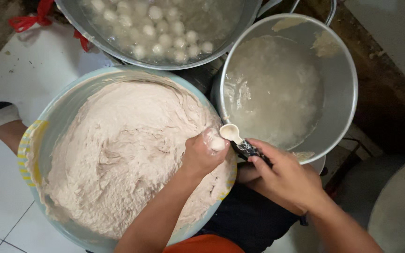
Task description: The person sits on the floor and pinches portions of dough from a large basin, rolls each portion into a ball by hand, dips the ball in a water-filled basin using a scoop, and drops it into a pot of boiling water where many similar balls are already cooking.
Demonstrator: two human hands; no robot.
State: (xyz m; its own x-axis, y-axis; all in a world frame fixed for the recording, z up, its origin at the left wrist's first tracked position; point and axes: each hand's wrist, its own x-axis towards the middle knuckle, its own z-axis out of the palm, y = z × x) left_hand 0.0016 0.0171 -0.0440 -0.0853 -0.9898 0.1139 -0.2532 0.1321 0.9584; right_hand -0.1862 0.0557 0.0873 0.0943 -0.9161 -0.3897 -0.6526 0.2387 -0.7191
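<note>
Left hand (205, 152) was fisted over pink paste, a ball of it squeezed out on top; right hand (284, 175) gripped a spoon (231, 133) just beside it. Basin of paste (118, 150) sat under the left hand. Spoon handle was mostly hidden by fingers.

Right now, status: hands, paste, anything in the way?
Left hand fisted, squeezing out paste ball. Right hand holds spoon at the ball. Paste basin full; metal pot alongside. Nothing between them.

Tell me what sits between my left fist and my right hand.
In the head view, only the spoon bridges left hand and right hand, its bowl by the paste at the fist.
</note>
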